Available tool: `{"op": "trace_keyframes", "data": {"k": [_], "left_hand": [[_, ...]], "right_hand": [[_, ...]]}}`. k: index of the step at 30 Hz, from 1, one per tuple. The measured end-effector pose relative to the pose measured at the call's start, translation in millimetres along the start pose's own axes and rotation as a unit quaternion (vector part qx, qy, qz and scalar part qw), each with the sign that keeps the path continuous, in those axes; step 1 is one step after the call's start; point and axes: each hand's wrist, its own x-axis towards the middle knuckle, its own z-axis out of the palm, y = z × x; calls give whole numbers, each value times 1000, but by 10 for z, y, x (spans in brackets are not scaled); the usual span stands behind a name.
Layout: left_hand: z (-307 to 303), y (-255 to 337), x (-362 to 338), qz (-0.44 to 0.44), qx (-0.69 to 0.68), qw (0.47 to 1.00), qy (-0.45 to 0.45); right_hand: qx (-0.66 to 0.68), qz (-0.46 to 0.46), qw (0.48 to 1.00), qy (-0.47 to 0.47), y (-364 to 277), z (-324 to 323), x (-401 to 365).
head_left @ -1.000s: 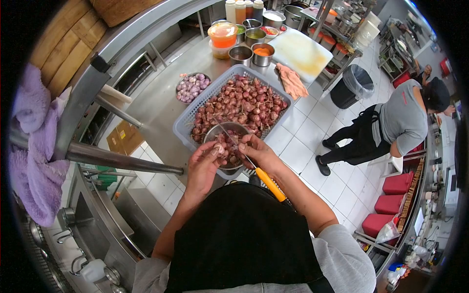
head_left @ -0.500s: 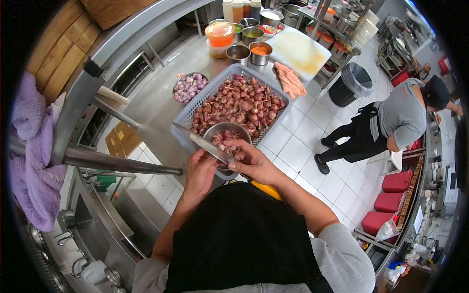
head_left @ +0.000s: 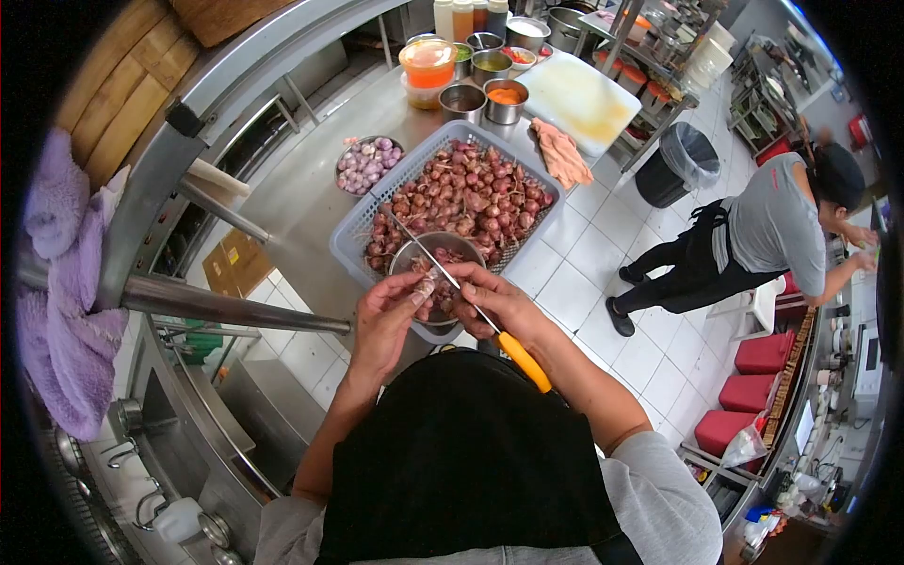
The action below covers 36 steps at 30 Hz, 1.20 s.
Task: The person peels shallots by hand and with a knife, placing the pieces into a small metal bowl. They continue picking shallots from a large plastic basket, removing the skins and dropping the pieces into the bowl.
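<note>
A knife with a yellow handle (head_left: 524, 362) lies in my right hand (head_left: 497, 303), its blade pointing up and left over a steel bowl (head_left: 407, 252). My left hand (head_left: 384, 318) pinches a small pale shallot (head_left: 424, 285) beside the blade. Shallot skins and pieces show in the bowl, partly hidden by my hands. The bowl rests at the near side of a grey plastic basket (head_left: 348, 240), which holds many red shallots (head_left: 471, 193). Left of the basket, peeled shallots (head_left: 369, 166) fill a small metal bowl.
Sauce tubs (head_left: 428, 64), metal pots (head_left: 506, 102), a white cutting board (head_left: 584, 94) and a pink cloth (head_left: 562, 153) stand or lie behind the basket. A person (head_left: 767, 221) in a grey shirt stands at the right, near a black bin (head_left: 664, 179). Steel rails run left.
The knife has turned: its blade was flat above the bowl and is now seen edge-on, with its handle in view. My left hand has moved slightly. The other person's arms have shifted.
</note>
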Motion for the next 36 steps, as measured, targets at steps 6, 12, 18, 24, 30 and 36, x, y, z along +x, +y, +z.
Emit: {"op": "trace_keyframes", "data": {"k": [6, 12, 18, 24, 30, 36], "left_hand": [[-43, 19, 1, 28, 82, 996, -2], [-13, 61, -10, 26, 73, 997, 10], [-79, 39, -10, 27, 50, 998, -7], [-67, 56, -9, 40, 52, 998, 6], [-204, 65, 20, 46, 50, 997, -43], [-199, 134, 38, -2, 1, 997, -75]], "right_hand": [[-123, -32, 992, -10, -67, 150, -49], [-166, -69, 984, 3, 0, 182, 1], [-127, -10, 992, 6, -86, 176, -7], [-93, -19, 995, -14, -18, 155, 3], [-70, -2, 997, -26, -55, 146, -11], [38, 25, 998, -52, 9, 70, 26]]}}
